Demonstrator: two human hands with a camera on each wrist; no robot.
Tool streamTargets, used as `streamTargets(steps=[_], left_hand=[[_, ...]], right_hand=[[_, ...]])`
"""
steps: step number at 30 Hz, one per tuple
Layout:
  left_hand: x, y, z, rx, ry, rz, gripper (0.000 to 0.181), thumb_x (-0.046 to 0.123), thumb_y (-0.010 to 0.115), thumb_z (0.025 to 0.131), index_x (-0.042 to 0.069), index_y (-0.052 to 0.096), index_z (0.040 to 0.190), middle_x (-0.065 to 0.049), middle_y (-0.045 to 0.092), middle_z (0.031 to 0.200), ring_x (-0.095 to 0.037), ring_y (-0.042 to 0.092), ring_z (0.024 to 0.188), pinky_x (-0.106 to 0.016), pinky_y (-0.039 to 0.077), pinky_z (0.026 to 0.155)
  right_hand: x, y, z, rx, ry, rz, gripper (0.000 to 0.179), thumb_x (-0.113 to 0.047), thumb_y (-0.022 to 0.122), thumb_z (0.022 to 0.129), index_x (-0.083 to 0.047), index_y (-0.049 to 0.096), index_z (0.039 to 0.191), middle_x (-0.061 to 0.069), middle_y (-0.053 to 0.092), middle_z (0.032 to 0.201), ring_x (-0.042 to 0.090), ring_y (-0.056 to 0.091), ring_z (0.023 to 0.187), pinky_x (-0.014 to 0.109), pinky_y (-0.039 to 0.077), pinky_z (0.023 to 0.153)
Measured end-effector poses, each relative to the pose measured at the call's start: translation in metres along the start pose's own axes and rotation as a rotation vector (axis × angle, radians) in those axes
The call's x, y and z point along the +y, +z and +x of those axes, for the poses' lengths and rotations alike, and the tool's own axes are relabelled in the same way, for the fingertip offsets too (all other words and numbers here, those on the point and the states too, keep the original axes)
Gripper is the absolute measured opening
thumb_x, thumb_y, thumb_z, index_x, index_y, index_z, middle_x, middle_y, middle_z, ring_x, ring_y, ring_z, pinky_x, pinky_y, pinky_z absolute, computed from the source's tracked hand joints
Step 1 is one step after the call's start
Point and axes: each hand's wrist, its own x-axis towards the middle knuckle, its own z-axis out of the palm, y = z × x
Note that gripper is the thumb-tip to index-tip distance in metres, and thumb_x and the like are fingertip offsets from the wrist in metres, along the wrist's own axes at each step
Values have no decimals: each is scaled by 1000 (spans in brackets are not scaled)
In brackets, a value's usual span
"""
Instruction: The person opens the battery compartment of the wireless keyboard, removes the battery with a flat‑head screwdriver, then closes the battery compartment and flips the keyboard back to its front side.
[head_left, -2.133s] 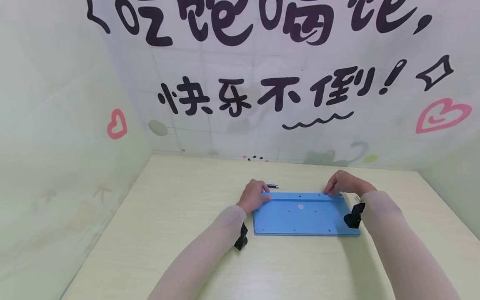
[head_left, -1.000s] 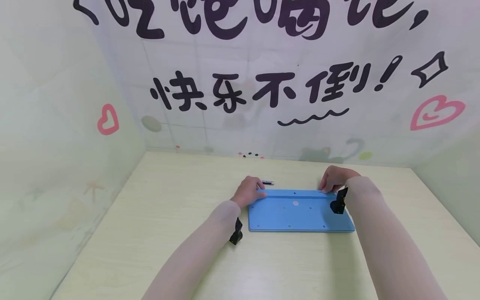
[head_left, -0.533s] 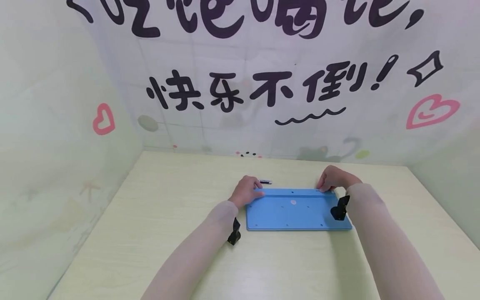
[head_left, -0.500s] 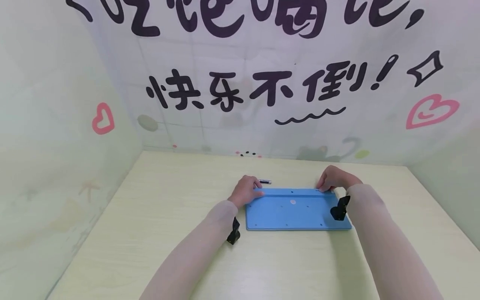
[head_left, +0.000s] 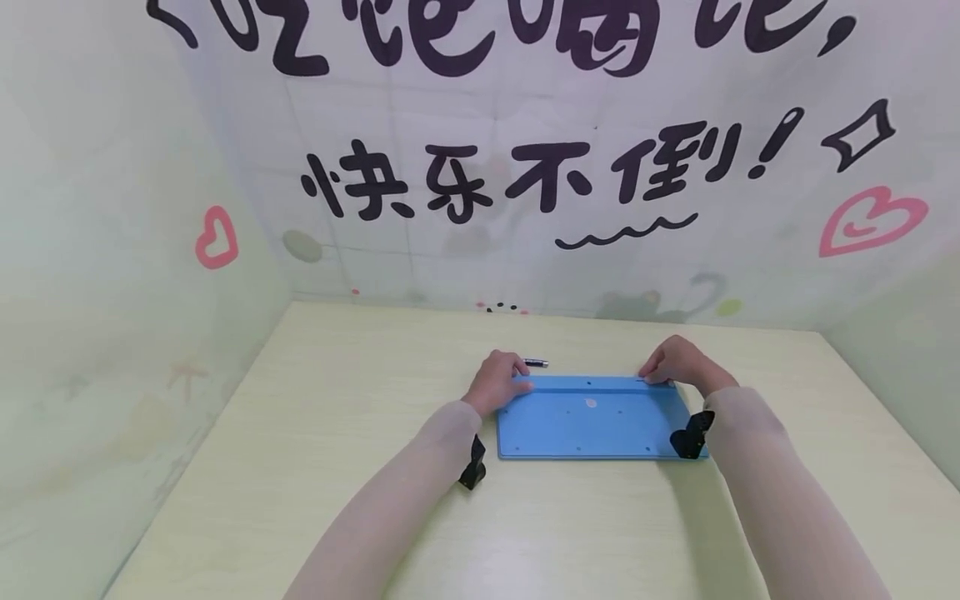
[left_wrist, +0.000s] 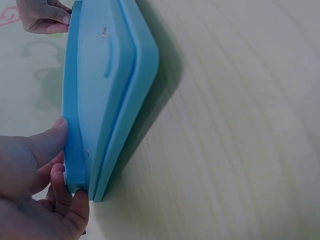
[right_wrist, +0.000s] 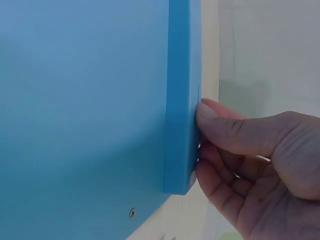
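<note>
A flat blue keyboard (head_left: 592, 429) lies face down, its underside showing small screws, a round pale sticker and a raised ridge along the far edge. My left hand (head_left: 495, 383) grips the ridge's left end; in the left wrist view its thumb (left_wrist: 47, 142) lies on the ridge and the fingers curl round the end. My right hand (head_left: 678, 362) holds the ridge near its right end. The right wrist view shows that thumb's tip (right_wrist: 207, 114) against the ridge beside a thin slit, with the other fingers curled behind and below the edge.
Just behind the keyboard, next to my left hand, lies a small dark cylinder (head_left: 536, 362) with a silver end, battery-like. The pale wooden table (head_left: 360, 433) meets a printed back wall (head_left: 450, 275). Black wrist cameras (head_left: 692, 435) hang at both sleeves.
My right wrist has dropped toward me and slightly right, while its fingertips stay at the ridge. Left hand and keyboard keep their places; the head view has shifted slightly.
</note>
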Motion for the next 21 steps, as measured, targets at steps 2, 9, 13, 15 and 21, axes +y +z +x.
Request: streamTargets(steps=[2, 9, 13, 15, 21], left_hand=[[2, 0, 0, -1, 2, -1, 19, 17, 68, 83, 5, 66, 97, -6, 53, 93, -19, 49, 87, -30, 43, 77], [4, -2, 1, -3, 5, 7, 19, 16, 69, 83, 4, 66, 97, -6, 52, 94, -19, 49, 87, -31, 43, 77], [3, -1, 2, 2, 0, 13, 19, 17, 69, 83, 5, 65, 97, -5, 52, 93, -19, 48, 86, -30, 42, 76], [3, 0, 1, 11, -5, 9, 19, 17, 69, 83, 5, 65, 97, -5, 50, 91, -18, 47, 84, -29, 42, 75], [3, 5, -4, 53, -13, 5, 19, 19, 68, 84, 6, 64, 98, -5, 46, 92, -19, 46, 83, -29, 42, 73]], right_hand=[[-1, 0, -2, 14, 2, -11, 10, 5, 65, 78, 5, 71, 85, 9, 67, 77, 16, 55, 65, 32, 49, 62], [-5, -1, -7, 37, -7, -34, 10, 6, 64, 78, 6, 70, 86, 11, 66, 77, 18, 57, 67, 34, 50, 65], [-4, 1, -10, 42, -31, -28, 11, 3, 64, 81, 6, 69, 90, 13, 66, 83, 20, 57, 71, 39, 50, 71], [-3, 3, -13, 38, -57, -33, 14, 0, 63, 82, 7, 69, 93, 15, 66, 87, 22, 58, 75, 42, 49, 75], [2, 6, -26, 28, -156, -59, 24, -8, 61, 86, 9, 65, 103, 21, 64, 100, 34, 59, 92, 48, 46, 81]])
